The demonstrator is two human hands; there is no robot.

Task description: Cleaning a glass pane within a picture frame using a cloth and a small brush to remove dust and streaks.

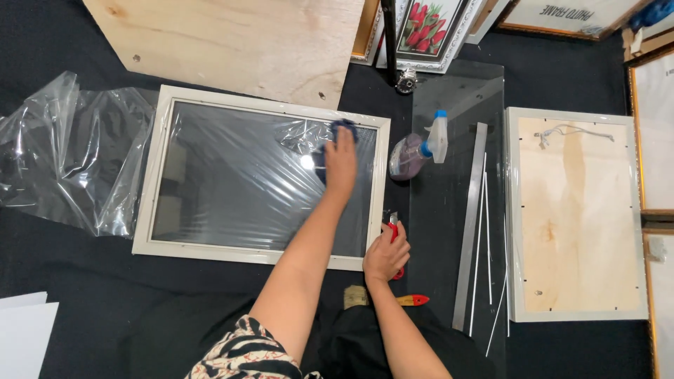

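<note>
On the black surface point(84, 281) a white picture frame point(261, 181) lies flat, long axis running left to right, with the left hand point(340, 160) reached across to its upper right corner, palm pressing a dark blue cloth point(344, 128) against the glass. Off the frame's lower right corner, the right hand point(385, 254) rests with its grip closed around a red-handled tool point(395, 235). Just right of the frame lies a spray bottle point(419, 149), nearer the left hand, and crumpled clear plastic wrap point(70, 154) lies at the frame's left end.

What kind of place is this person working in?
Probably a picture-framing workshop. A white frame with glass lies on a dark surface, the left hand pressing a dark cloth on it. A frame's plywood back, a spray bottle and framed pictures lie nearby.
</note>
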